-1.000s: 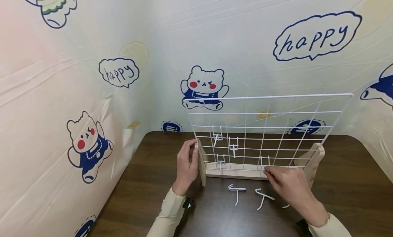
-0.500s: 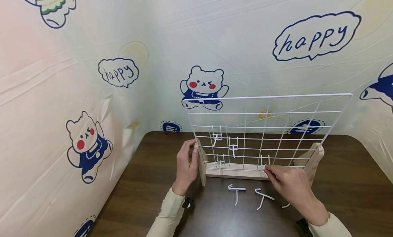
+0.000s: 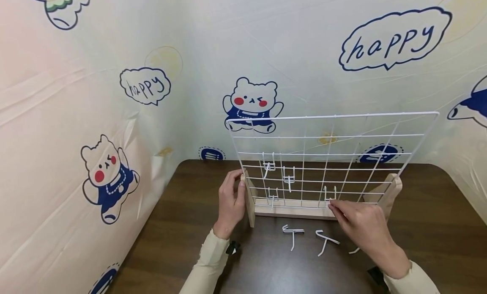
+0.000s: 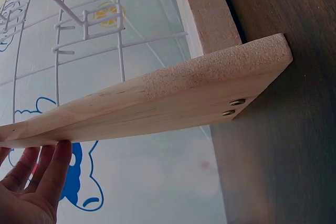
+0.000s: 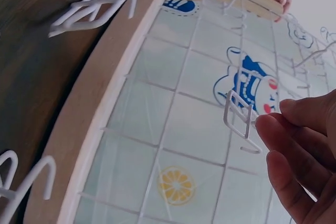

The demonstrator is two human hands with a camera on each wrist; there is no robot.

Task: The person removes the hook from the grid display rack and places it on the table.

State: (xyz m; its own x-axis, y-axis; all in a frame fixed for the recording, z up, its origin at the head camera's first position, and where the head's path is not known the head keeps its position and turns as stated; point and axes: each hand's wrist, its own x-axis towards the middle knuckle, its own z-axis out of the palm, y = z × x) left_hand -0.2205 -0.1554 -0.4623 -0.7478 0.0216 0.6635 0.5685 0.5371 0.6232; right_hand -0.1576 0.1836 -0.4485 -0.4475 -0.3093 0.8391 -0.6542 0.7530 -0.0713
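Observation:
A white wire grid rack [image 3: 333, 116] stands upright between wooden side panels. My left hand [image 3: 232, 201] holds the left wooden side panel [image 4: 184, 87] by its outer edge, with several fingertips against the wood in the left wrist view. My right hand [image 3: 361, 226] pinches the stem of a white wire grid hook [image 5: 239, 114] between thumb and fingers. Its two prongs overlap the lower wires of the grid, right of the middle. Three more hooks hang on the left part: an upper hook [image 3: 269, 166], a middle hook [image 3: 289, 179] and a low hook [image 3: 272, 197].
On the dark wooden table [image 3: 171, 251], in front of the rack, lie a loose hook [image 3: 293, 231] and a second loose hook [image 3: 325, 240]. A third hook [image 3: 354, 251] is partly hidden under the right hand. A patterned curtain [image 3: 198, 53] closes off the back and left.
The head view has shifted slightly. My right hand has lifted its hook a little against the grid, and more of the hook's frame shows. The left hand has stayed on the panel.

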